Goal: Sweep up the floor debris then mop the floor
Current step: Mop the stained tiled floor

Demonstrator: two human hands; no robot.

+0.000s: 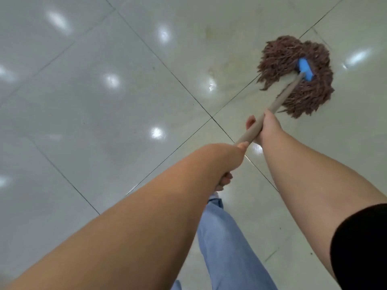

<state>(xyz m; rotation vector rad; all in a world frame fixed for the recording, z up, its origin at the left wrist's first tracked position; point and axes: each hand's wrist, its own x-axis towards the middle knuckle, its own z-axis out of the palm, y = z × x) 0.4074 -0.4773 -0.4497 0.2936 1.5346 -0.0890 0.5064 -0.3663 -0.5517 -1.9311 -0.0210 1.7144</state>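
A mop with a brown stringy head [293, 80] and a blue clamp [369, 69] lies spread on the glossy pale tile floor [104, 101] at the upper right. Its grey-beige handle [282, 101] slants down to the left toward me. My right hand [267, 127] grips the handle lower on the shaft, nearer the mop head. My left hand [219, 162] grips the handle's upper end, closer to my body; its fingers curl under the shaft. Faint yellowish streaks [213, 32] mark the tile left of the mop head.
Dark grout lines [212, 117] cross under the handle. My leg in light blue jeans [226, 243] stands below the hands. A few tiny dark specks [311, 253] lie on the floor at the lower right. Ceiling lights reflect on the tiles.
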